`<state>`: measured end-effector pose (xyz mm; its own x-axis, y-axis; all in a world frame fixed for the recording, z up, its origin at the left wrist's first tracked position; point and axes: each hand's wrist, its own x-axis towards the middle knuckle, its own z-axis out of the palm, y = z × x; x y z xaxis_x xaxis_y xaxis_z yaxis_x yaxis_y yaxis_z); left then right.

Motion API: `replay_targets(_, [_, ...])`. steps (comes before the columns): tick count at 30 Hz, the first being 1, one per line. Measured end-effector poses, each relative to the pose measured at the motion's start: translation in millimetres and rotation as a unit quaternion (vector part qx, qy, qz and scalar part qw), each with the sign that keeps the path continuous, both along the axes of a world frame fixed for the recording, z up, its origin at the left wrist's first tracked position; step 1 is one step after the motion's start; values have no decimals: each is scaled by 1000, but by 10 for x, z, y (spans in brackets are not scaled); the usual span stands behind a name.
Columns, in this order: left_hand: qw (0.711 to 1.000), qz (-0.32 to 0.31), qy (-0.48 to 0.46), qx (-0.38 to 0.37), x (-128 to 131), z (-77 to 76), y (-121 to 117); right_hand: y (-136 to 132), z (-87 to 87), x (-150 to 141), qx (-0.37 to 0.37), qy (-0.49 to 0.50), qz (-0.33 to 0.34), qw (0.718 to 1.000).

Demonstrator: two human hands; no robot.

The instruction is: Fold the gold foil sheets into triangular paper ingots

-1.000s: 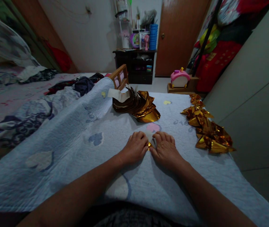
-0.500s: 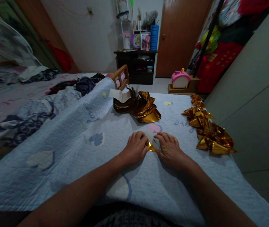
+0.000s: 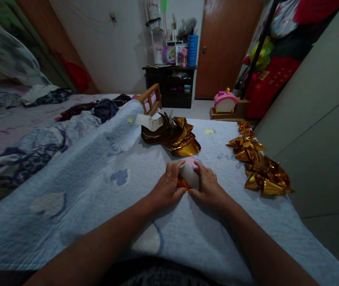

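Note:
Between my hands, low over the bed, is a sheet of gold foil paper (image 3: 190, 176), its whitish back curved upward and some gold showing beneath. My left hand (image 3: 169, 182) grips its left side, fingers at the top and thumb at the near edge. On the right side, my right hand (image 3: 208, 184) holds it the same way, the two thumbs almost meeting. Farther off lies a fanned stack of gold foil sheets (image 3: 169, 133). Over to the right, several folded gold foil pieces (image 3: 259, 163) are heaped in a row along the bed's edge.
A light blue quilted cover (image 3: 98, 198) with heart patterns spreads under everything. A wooden bed rail (image 3: 150, 99) stands behind the stack. Rumpled clothes (image 3: 104, 109) lie at left. Beyond are a dark cabinet (image 3: 169, 87), a pink toy (image 3: 226, 101) and a pale panel (image 3: 321, 151) at right.
The paper, earlier pressed flat against the bed with a small gold corner showing, is now bowed up between my hands. My fingers have risen to its upper edge and my thumbs have come together.

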<state>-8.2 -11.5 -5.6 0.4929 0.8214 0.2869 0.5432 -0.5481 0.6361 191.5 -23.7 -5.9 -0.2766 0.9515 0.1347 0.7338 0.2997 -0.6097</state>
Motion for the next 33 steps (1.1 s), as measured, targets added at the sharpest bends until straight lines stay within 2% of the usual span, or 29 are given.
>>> replay_targets(8, [999, 8, -23, 40, 7, -54, -21, 14, 62, -49, -86, 98, 20, 991])
replay_targets(12, [993, 47, -99, 34, 13, -33, 5, 20, 87, -45, -94, 190, 13, 977])
replay_targets(15, [972, 74, -213, -63, 36, -3, 51, 45, 83, -55, -129, 335, 17, 933])
replay_targets(18, [918, 11, -309, -248, 79, 23, 90, 54, 76, -86, -173, 447, 12, 878])
replay_targets(20, [879, -25, -343, -329, 109, 37, 98, 52, 70, -107, -182, 476, 7, 860])
replay_targets(23, [859, -12, -373, -350, 128, 53, 93, 56, 56, -115, -197, 493, 16, 847])
replay_targets(27, [875, 7, -346, -338, 89, 73, 100, 85, 59, -52, -175, 515, 11, 839])
replay_targets(30, [874, -38, -307, -374, 41, 70, 104, 95, 100, 44, -138, 519, -19, 843])
replay_targets(33, [866, -81, -266, -416, 16, 51, 88, 82, 150, 126, -152, 487, -21, 860])
